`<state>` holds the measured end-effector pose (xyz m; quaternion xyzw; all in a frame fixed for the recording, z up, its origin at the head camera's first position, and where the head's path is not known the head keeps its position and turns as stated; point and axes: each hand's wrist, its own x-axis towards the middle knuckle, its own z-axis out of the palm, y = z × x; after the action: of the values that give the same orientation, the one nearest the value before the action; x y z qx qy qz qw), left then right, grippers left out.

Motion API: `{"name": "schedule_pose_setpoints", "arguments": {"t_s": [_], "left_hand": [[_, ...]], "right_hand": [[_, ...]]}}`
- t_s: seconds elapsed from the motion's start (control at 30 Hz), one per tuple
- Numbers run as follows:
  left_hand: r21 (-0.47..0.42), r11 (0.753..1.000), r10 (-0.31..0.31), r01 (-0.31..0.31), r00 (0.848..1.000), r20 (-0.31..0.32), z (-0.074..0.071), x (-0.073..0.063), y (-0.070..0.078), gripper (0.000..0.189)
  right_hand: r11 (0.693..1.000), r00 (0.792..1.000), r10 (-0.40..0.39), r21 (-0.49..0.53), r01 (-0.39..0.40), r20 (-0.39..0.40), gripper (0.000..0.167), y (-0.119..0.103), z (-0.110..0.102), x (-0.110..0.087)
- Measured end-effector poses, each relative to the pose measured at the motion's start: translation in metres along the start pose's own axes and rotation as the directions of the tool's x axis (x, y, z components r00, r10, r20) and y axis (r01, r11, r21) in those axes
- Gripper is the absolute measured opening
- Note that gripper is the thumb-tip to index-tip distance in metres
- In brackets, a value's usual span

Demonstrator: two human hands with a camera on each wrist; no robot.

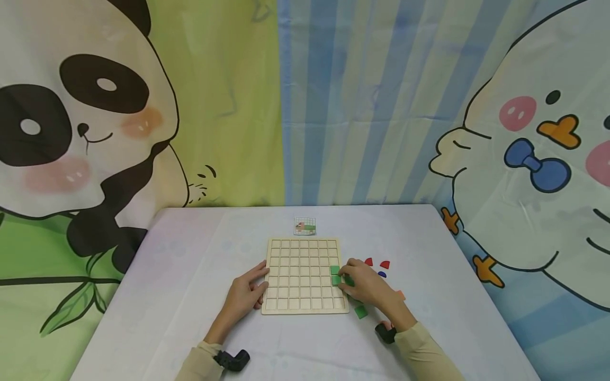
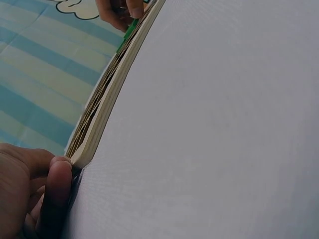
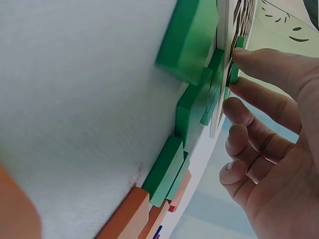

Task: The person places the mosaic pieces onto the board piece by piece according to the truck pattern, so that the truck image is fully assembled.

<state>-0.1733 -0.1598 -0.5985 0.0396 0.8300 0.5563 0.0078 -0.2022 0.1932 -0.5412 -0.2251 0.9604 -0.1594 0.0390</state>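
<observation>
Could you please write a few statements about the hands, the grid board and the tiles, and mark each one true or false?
1. The left hand rests against the left edge of the wooden grid board. True.
2. The right hand is at a green tile on the board's right column. True.
3. The board is filled with tiles. False: nearly all cells are bare.
4. The small pattern card lies under the left hand. False: it lies beyond the board's far edge.
</observation>
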Motion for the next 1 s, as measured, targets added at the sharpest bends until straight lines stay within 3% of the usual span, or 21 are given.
{"name": "schedule_pose_setpoints", "arguments": {"t_s": [0.57, 1.0], "left_hand": [[-0.024, 1.0, -0.011, 0.012, 1.0, 0.008, 0.0, -0.001, 0.0, 0.049], [-0.007, 1.0, 0.004, -0.004, 1.0, 0.008, -0.001, 0.0, -0.001, 0.047]], "right_hand": [[1.0, 1.0, -0.012, 0.013, 0.012, 0.011, 0.024, -0.001, -0.002, 0.0], [0.998, 0.998, 0.067, 0.015, -0.066, -0.002, 0.03, 0.015, -0.01, -0.01]]}}
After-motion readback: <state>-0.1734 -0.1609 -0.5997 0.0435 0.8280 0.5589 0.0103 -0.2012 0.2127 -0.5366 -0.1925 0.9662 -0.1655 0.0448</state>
